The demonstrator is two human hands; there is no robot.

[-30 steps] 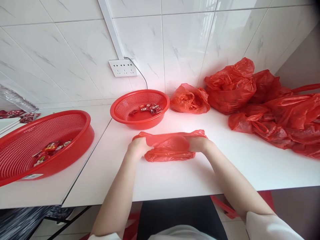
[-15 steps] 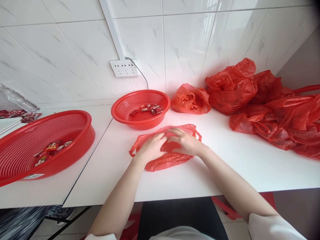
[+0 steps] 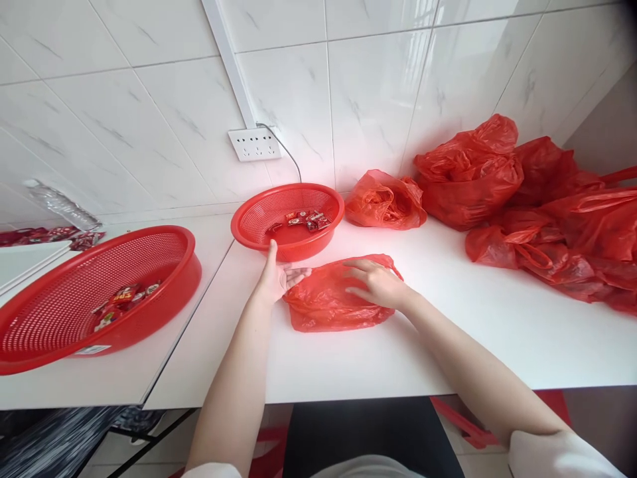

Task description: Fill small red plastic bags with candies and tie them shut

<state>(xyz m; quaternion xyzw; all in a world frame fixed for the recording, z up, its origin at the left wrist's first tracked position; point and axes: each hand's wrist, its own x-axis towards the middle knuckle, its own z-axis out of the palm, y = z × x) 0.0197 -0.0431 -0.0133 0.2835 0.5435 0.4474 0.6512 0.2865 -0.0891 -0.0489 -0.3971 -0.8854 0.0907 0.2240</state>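
Note:
A thin red plastic bag (image 3: 338, 312) lies on the white table in front of me, its handle loop showing at the upper right. My left hand (image 3: 279, 275) is at the bag's left edge, thumb raised and fingers stretched along its side. On top of the bag's right part rests my right hand (image 3: 374, 284), fingers spread and pointing left. Just beyond the left hand stands a small red plastic basket (image 3: 249, 234) with several small wrapped packets (image 3: 313, 222) in it.
A larger red basket (image 3: 185, 282) with wrapped packets (image 3: 119, 305) stands at the left, beside the table seam. Along the wall sit a crumpled red bag (image 3: 385, 202) and a heap of red bags (image 3: 468, 176). A clear plastic bottle (image 3: 64, 204) lies at far left. A socket panel (image 3: 255, 144) is on the wall.
My left hand has moved from on top of the bag to its left edge, thumb now up. The right hand stays on the bag. The view has shifted slightly.

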